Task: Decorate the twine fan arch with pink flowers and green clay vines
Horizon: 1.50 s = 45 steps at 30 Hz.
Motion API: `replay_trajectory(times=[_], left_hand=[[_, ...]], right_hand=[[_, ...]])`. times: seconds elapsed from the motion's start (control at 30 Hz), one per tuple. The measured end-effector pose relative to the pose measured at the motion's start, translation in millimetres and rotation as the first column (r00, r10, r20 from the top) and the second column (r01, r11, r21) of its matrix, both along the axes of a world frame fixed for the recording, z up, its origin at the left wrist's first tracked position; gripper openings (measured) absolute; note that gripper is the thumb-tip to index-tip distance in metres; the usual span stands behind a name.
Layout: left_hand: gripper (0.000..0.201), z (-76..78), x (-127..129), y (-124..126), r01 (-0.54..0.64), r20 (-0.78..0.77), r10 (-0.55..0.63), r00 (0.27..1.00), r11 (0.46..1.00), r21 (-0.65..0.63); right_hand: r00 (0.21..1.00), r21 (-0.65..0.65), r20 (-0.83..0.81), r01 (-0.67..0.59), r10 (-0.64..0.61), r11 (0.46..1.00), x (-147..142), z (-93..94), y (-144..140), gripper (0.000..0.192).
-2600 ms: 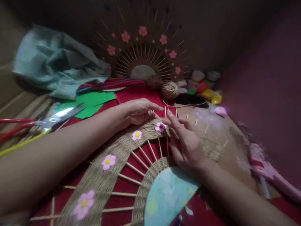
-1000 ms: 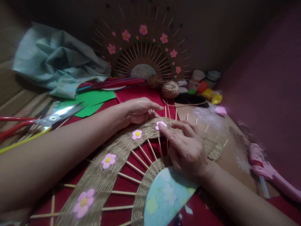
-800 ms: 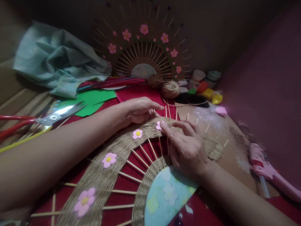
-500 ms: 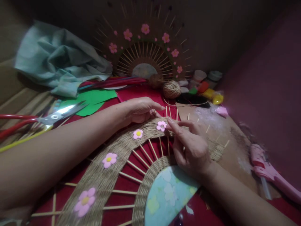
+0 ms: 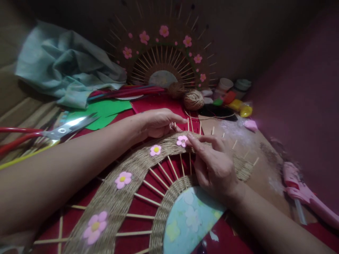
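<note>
Jute-wound arch [image 5: 127, 173] of a stick fan lies near, dotted with foam blossoms. Right hand [image 5: 214, 165] touches the top pink flower [image 5: 182, 140] with loosely curled fingertips; left hand [image 5: 159, 122] lies open on the far rim, grasping nothing.

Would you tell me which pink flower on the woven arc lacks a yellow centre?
The topmost pink flower, at the right hand's fingertips; the other three show yellow centres.

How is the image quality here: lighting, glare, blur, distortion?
Head view: dim and grainy, far corner nearly black; scissors blade glares; left hand and right hand reasonably sharp at the pink flower; wide-angle stretch enlarges the near forearm; glue gun soft at edge.
</note>
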<state>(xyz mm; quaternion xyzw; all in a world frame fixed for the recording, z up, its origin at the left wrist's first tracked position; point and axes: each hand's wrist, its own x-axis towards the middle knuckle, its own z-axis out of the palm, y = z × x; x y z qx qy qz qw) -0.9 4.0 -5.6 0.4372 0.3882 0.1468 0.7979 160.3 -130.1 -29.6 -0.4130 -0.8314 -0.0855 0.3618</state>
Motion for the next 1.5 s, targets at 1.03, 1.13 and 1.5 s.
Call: replay_trajectory(times=[1.03, 1.13, 1.5], left_hand=[[0.020, -1.7, 0, 3, 0.027, -0.009, -0.027, 1.000, 0.999, -0.042], [0.025, -0.5, -1, 3, 0.051, -0.024, -0.053, 0.998, 0.996, -0.080], [0.026, -2.9, 1, 2, 0.045, 0.003, -0.045, 0.999, 0.997, -0.068]], right_hand=[[0.979, -0.044, 0.191, -0.065, 0.072, 0.997, -5, 4.4, 2, 0.047], [0.978, -0.056, 0.195, -0.067, 0.076, 0.996, -5, 4.2, 2, 0.047], [0.991, -0.138, 0.135, 0.002, 0.017, 0.990, -8, 0.3, 7, 0.054]])
